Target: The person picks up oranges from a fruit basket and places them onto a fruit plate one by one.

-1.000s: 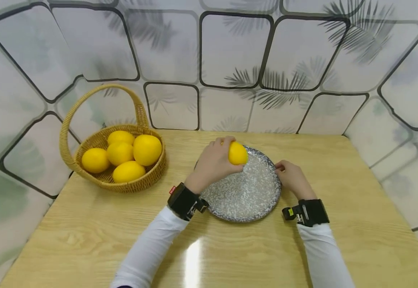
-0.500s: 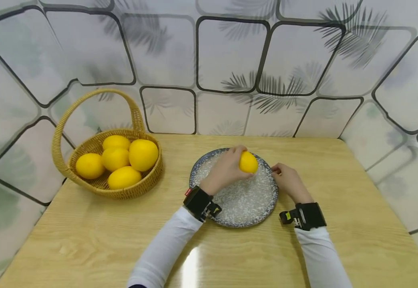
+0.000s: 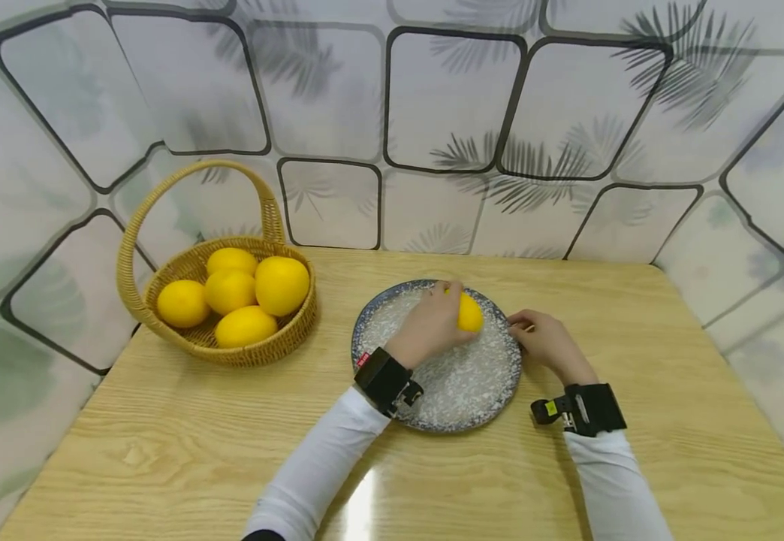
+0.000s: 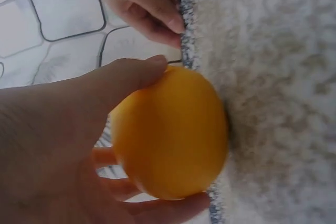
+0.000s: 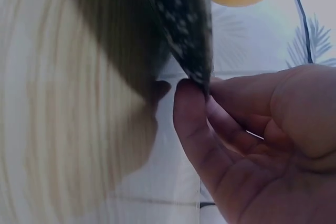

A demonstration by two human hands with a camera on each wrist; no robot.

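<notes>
My left hand (image 3: 435,323) grips a yellow lemon (image 3: 469,312) low over the right part of a round speckled grey plate (image 3: 453,391) with a dark blue rim. In the left wrist view, thumb and fingers curl round the lemon (image 4: 170,135), and its side lies against or very close to the plate's surface (image 4: 283,129). At the plate's right edge, my right hand (image 3: 550,344) pinches the rim. The right wrist view shows the thumb and a finger (image 5: 190,111) on either side of the rim's edge (image 5: 181,24).
A woven basket (image 3: 223,355) with a tall arched handle (image 3: 137,225) stands at the left of the wooden table (image 3: 182,443). Several lemons (image 3: 246,326) lie inside it. A patterned wall (image 3: 446,98) rises behind the table's back edge and along both sides.
My left hand has carried the lemon rightward and down toward the plate's surface. My right hand keeps its hold on the rim. The head view has shifted slightly.
</notes>
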